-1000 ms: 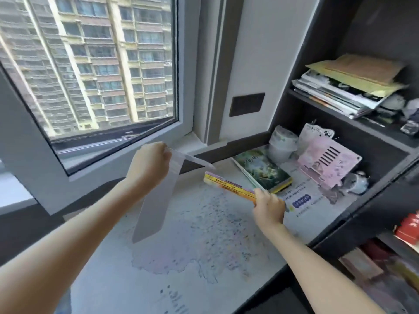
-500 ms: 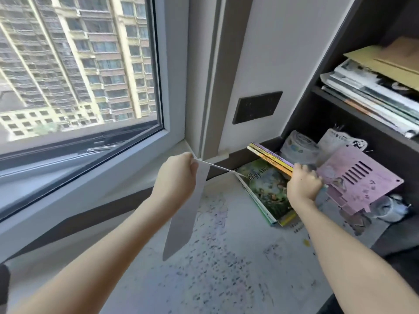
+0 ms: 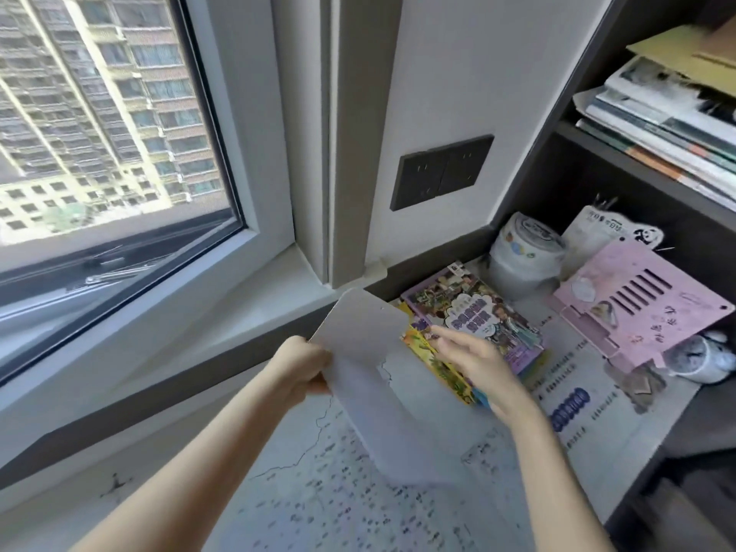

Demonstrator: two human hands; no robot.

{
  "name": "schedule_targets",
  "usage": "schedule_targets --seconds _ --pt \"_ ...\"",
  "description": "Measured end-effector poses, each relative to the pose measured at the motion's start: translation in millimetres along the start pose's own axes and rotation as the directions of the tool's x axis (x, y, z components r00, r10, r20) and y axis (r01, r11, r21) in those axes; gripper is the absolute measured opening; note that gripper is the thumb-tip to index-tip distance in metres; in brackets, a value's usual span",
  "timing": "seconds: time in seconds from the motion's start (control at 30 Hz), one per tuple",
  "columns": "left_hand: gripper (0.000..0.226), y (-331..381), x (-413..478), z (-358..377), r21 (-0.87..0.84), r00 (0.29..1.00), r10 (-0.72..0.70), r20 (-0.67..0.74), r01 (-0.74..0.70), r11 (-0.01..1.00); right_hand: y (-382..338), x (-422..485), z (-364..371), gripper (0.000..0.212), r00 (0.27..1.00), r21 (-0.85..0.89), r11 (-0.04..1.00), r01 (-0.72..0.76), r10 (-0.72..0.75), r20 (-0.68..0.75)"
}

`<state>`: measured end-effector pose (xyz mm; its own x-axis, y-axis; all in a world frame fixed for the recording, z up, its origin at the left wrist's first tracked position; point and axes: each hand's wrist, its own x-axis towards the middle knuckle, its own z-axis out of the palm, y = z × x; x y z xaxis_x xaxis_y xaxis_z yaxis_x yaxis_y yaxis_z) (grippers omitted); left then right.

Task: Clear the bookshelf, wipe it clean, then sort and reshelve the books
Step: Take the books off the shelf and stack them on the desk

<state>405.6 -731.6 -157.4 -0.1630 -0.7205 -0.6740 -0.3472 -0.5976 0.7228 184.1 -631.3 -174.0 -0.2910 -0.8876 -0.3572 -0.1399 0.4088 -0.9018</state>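
Clearing looks to be the step in hand. A stack of books [image 3: 476,312], at least 2, lies flat on the desk [image 3: 310,496] at 1 o'clock from the right hand [image 3: 484,366]. Its long axis runs 11 to 5 o'clock, far end pointing to 11, purple cover up. The right hand is slack, fingers straight, seemingly touching the stack. The left hand [image 3: 304,370] grips a pale flexible sheet [image 3: 366,340]. Next, that sheet needs setting down, freeing both hands to empty the upper shelf [image 3: 597,153] at 2 o'clock.

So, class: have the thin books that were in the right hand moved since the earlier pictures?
Yes. The thin books have moved back toward the white tub and now lie flat beside it; the right hand has let go of them.
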Motion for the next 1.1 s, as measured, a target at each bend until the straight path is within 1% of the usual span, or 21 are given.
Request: schedule_targets --seconds 0.07,0.1,0.13,0.2,0.27,0.37,0.43,0.5,0.57,0.6,0.63,0.67,0.73,0.8,0.83,0.87,0.9,0.93,0.97,1.03,1.1 --pt "0.023 -1 4 1 -0.217 0.975 -0.171 0.141 0.199 0.956 -20 -27 -10 0.046 0.958 0.120 0.991 0.054 -0.085 0.272" --pt "0.022 -3 7 0 -0.286 0.946 -0.249 0.209 0.302 0.910 -24 -35 -14 0.042 0.932 0.119 0.990 0.071 -0.108 0.345" --pt "0.019 -5 8 -1 -0.316 0.913 -0.311 0.264 0.386 0.866 -28 -41 -16 0.036 0.925 0.115 0.990 0.077 -0.115 0.362" --pt "0.015 -8 8 -2 -0.325 0.862 -0.373 0.342 0.481 0.814 -31 -44 -16 0.033 0.937 0.067 0.989 0.128 -0.143 0.319" --pt "0.012 -11 6 -1 -0.348 0.833 -0.377 0.405 0.522 0.778 -34 -46 -13 0.032 0.945 0.051 0.984 0.171 -0.178 0.275" --pt "0.011 -11 -3 -3 -0.431 0.786 -0.365 0.498 0.590 0.683 -34 -52 -13 0.033 0.944 0.253 0.951 0.181 -0.239 0.226" --pt "0.015 -9 -8 -6 -0.467 0.772 -0.360 0.524 0.614 0.636 -33 -61 -9 0.024 0.947 0.301 0.936 0.182 -0.249 0.201" --pt "0.023 -6 -9 -6 -0.475 0.776 -0.358 0.520 0.611 0.633 -34 -67 0 0.017 0.964 0.187 0.961 0.203 -0.230 0.133" --pt "0.023 -1 -10 -1 -0.452 0.782 -0.348 0.517 0.594 0.665 -33 -68 8 0.008 0.969 -0.028 0.970 0.241 -0.242 -0.039" --pt "0.021 1 -10 3 -0.443 0.785 -0.332 0.523 0.583 0.681 -30 -65 11 0.011 0.948 -0.153 0.952 0.267 -0.288 -0.137" --pt "0.022 4 -10 7 -0.437 0.787 -0.312 0.533 0.572 0.694 -23 -62 12 0.027 0.913 -0.263 0.925 0.273 -0.335 -0.231" --pt "0.028 7 -11 11 -0.433 0.782 -0.290 0.552 0.566 0.701 -15 -62 11 0.033 0.873 -0.328 0.908 0.261 -0.368 -0.322" --pt "0.046 9 -10 19 -0.424 0.775 -0.257 0.578 0.554 0.717 -2 -62 5 0.036 0.734 -0.392 0.895 0.212 -0.411 -0.541" --pt "0.048 12 -12 25 -0.400 0.770 -0.243 0.590 0.540 0.740 6 -66 -3 0.038 0.512 -0.353 0.924 0.148 -0.376 -0.772" --pt "0.044 11 -13 29 -0.380 0.772 -0.243 0.588 0.528 0.759 9 -65 -9 0.031 0.392 -0.295 0.946 0.136 -0.325 -0.861" --pt "0.039 10 -14 31 -0.361 0.774 -0.243 0.586 0.517 0.776 11 -64 -15 0.026 0.286 -0.226 0.968 0.112 -0.249 -0.925" --pt "0.036 8 -14 34 -0.346 0.776 -0.248 0.580 0.510 0.788 15 -61 -23 0.027 0.209 -0.168 0.984 0.060 -0.177 -0.962" --pt "0.034 6 -14 35 -0.335 0.777 -0.257 0.575 0.510 0.792 19 -58 -32 0.029 0.168 -0.118 0.993 -0.017 -0.114 -0.979" --pt "0.033 4 -14 37 -0.328 0.779 -0.265 0.568 0.510 0.796 24 -56 -41 0.030 0.151 -0.066 0.993 -0.094 -0.051 -0.987" --pt "0.031 1 -13 39 -0.321 0.782 -0.275 0.559 0.511 0.798 36 -52 -59 0.029 0.144 0.045 0.980 -0.191 0.074 -0.987" --pt "0.030 -1 -13 41 -0.315 0.783 -0.277 0.557 0.508 0.801 53 -48 -74 0.022 0.160 0.160 0.963 -0.217 0.197 -0.967"
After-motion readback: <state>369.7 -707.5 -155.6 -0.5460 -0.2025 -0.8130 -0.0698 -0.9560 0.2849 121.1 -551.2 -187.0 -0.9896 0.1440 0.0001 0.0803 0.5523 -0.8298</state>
